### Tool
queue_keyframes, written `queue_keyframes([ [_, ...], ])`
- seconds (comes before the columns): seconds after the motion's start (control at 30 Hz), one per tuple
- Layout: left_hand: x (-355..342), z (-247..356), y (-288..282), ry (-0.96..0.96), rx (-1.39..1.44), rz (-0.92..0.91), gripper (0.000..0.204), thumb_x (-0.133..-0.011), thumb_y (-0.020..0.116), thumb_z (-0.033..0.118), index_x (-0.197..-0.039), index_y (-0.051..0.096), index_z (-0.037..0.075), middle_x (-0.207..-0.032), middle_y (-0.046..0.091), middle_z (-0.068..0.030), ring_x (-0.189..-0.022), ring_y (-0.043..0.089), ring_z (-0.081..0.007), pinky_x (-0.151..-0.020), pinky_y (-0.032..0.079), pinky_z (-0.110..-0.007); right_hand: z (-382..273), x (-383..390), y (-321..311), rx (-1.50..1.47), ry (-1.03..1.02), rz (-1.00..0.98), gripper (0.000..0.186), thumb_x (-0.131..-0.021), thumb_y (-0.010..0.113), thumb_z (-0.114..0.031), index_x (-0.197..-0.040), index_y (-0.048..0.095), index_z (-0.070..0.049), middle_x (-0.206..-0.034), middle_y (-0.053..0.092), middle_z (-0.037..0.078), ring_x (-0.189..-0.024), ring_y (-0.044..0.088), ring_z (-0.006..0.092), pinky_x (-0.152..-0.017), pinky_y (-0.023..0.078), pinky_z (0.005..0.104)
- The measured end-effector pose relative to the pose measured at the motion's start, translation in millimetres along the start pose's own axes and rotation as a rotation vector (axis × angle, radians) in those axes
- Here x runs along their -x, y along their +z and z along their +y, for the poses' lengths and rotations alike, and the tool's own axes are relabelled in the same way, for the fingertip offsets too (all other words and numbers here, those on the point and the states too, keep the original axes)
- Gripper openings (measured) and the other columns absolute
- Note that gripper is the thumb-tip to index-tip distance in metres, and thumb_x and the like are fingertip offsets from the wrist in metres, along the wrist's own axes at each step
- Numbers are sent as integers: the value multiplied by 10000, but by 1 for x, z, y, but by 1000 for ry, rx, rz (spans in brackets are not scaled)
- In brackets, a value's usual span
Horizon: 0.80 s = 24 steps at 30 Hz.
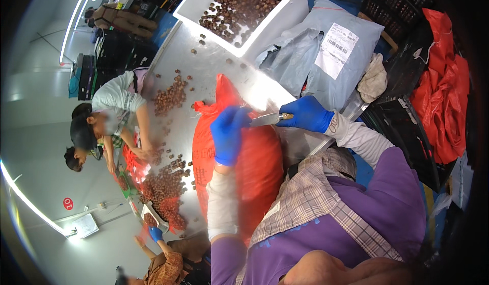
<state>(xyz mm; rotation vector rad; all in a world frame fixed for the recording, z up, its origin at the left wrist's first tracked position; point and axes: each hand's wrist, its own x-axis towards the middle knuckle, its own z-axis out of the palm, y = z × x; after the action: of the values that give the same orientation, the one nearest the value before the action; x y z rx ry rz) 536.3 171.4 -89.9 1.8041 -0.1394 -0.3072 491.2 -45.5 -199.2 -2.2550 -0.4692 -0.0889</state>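
My right hand [308, 114], in a blue glove, is closed around the wooden handle of a knife [266, 120]. The blade points left toward my other hand. My left hand [228, 136], also blue-gloved, is over the upper part of a large, full red sack [254, 170]. Motion smears its fingers, so I cannot make out whether they grip the sack or touch the blade tip. The sack lies on the metal table in front of me, its gathered red end [225, 88] sticking up beyond my left hand.
Small round brown fruits or nuts [165, 190] lie in piles on the metal table [204, 63]. A white foam box [277, 27] holds more. Right of it lies a grey plastic bag [305, 45]; black crates [405, 132] and red sacking [443, 101] are farther right. Co-workers [119, 96] work at left.
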Motion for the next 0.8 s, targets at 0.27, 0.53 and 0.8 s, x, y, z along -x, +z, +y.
queue_keyframes([
  [0.27,1,-1,4,42,33,5,169,-937,566,104,-940,652,-41,-739,633,-58,-663,576,-114,-637,466,-249,1,-4,-2,155,-15,7,288,-785,684,-439,-838,667,-156,-709,635,70,-646,642,271,-589,488,354],
  [0.53,2,-4,2,64,14,15,160,-936,564,89,-936,652,-45,-739,629,-56,-663,576,-116,-640,478,-250,5,-8,6,-35,-8,14,310,-805,671,-450,-878,672,-149,-721,640,84,-653,640,280,-597,487,353],
  [0.8,4,-9,0,98,-73,0,148,-930,561,68,-931,648,-53,-738,620,-62,-668,580,-125,-639,480,-252,2,-15,6,-55,56,-49,317,-811,665,-460,-880,678,-151,-724,641,94,-660,641,285,-607,486,349],
])
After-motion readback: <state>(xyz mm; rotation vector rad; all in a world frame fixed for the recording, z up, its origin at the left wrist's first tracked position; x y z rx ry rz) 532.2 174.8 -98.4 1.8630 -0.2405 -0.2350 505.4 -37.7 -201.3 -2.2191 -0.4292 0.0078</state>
